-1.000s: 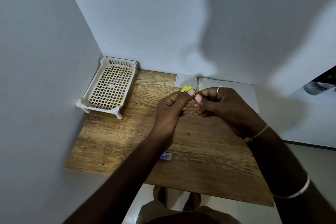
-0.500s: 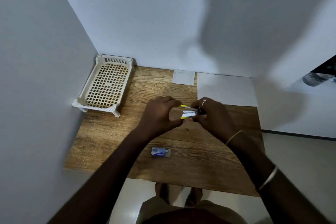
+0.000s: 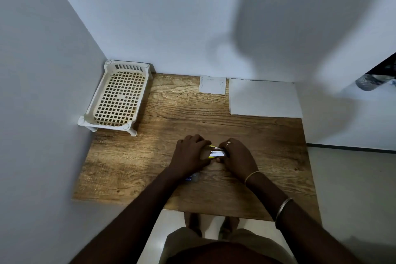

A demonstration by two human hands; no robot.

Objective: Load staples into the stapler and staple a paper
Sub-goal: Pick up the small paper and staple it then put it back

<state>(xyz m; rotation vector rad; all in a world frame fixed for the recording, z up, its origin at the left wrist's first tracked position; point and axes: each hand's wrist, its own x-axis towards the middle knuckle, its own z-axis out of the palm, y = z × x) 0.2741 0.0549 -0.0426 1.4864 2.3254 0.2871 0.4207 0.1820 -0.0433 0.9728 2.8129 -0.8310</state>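
- Presently, my left fingers (image 3: 200, 139) are curled and pressed together over the left end of the stapler (image 3: 216, 152), gripping it.
- My right fingers (image 3: 232, 142) are curled over the stapler's right end and grip it from the opposite side; the fingertips themselves are hidden, so I cannot tell exactly how they sit.
- Only the stapler's middle shows in the gap between my hands: two yellow edges with a pale strip between them. Whether staples are loaded cannot be determined.
- My left hand (image 3: 189, 155) and right hand (image 3: 239, 157) are low over the middle of the wooden table (image 3: 171, 111), knuckles up, nearly touching each other.
- A ring (image 3: 228, 143) sits on one right finger; a thin cord (image 3: 251, 176) circles the right wrist and a bangle (image 3: 282, 209) sits further up the forearm.
- A small blue and white box (image 3: 193, 177) lies on the table, mostly covered by my left wrist.
- A large white sheet of paper (image 3: 264, 98) lies flat at the far right corner of the table, well apart from my hands.
- A small paper square (image 3: 212, 84) lies just left of that sheet, against the back wall.
- A cream lattice tray (image 3: 119, 98) stands on short legs in the far left corner.
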